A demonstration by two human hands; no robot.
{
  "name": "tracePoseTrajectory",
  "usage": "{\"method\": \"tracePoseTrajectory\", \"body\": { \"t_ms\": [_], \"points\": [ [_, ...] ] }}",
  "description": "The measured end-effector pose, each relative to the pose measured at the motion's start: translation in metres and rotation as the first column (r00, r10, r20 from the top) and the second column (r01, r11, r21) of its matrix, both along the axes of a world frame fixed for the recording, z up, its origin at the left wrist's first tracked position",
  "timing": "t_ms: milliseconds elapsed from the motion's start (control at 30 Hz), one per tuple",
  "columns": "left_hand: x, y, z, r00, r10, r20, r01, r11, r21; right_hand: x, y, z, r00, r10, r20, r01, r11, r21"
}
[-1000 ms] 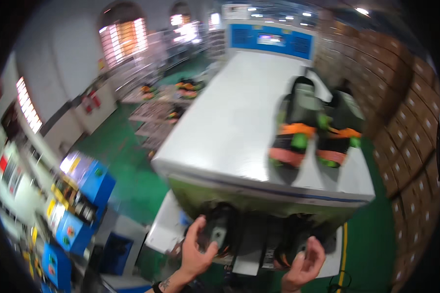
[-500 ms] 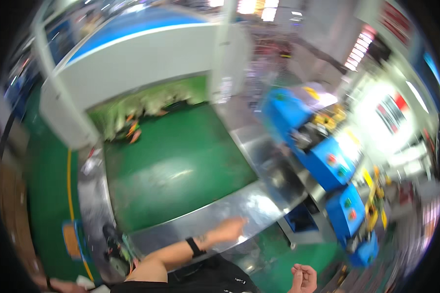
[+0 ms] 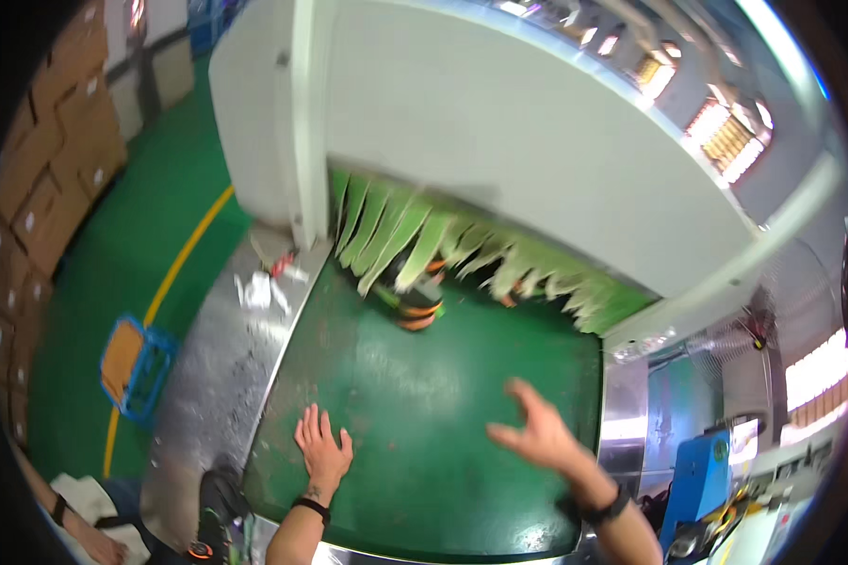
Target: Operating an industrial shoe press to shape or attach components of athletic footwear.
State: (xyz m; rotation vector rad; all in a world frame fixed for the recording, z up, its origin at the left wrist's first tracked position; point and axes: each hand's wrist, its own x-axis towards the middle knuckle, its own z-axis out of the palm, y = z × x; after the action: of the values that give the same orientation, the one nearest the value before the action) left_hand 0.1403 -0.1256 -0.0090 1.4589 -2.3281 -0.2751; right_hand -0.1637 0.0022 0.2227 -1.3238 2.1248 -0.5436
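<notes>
Over the near left of a green conveyor belt (image 3: 424, 405), my left hand (image 3: 323, 454) is open with fingers spread; whether it touches the belt I cannot tell. Farther right, my right hand (image 3: 537, 431) is open above the belt, thumb and fingers apart, holding nothing. Beyond both hands, a dark shoe with orange and green parts (image 3: 415, 306) pokes out from a fringed green strip curtain (image 3: 400, 231). More orange-and-dark items (image 3: 511, 290) are partly hidden behind the strips. Another dark shoe (image 3: 219, 499) lies on the metal ledge at lower left.
A pale machine housing (image 3: 481, 113) rises above the curtain. White scraps (image 3: 262, 290) lie on the metal ledge (image 3: 221, 377) at left. Another person's arm (image 3: 89, 539) shows at lower left. A blue-framed stool (image 3: 137, 367), cardboard boxes (image 3: 57, 169) and blue equipment (image 3: 697, 480) stand around.
My view has swung to the right. Both hands have moved from the near metal edge to above the belt, and their fingers are spread. The shoe at the curtain shows more fully.
</notes>
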Motion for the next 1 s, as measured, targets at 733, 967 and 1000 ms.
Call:
{"method": "tracePoseTrajectory", "body": {
  "t_ms": [733, 967, 1000],
  "points": [
    [-0.071, 0.077, 0.099, 0.799, 0.055, -0.599, 0.458, 0.592, 0.664, 0.180, 0.401, 0.009, -0.206, -0.710, 0.673, 0.810, 0.263, 0.525],
    [-0.106, 0.299, 0.214, 0.545, 0.061, -0.836, 0.827, -0.209, 0.523, 0.195, 0.467, 0.107, 0.292, -0.747, 0.598, 0.957, 0.225, -0.185],
    [-0.119, 0.328, 0.232, 0.442, 0.011, -0.897, 0.852, -0.316, 0.416, 0.206, 0.475, 0.102, 0.311, -0.809, 0.498, 0.949, 0.292, -0.119]
  ]
}}
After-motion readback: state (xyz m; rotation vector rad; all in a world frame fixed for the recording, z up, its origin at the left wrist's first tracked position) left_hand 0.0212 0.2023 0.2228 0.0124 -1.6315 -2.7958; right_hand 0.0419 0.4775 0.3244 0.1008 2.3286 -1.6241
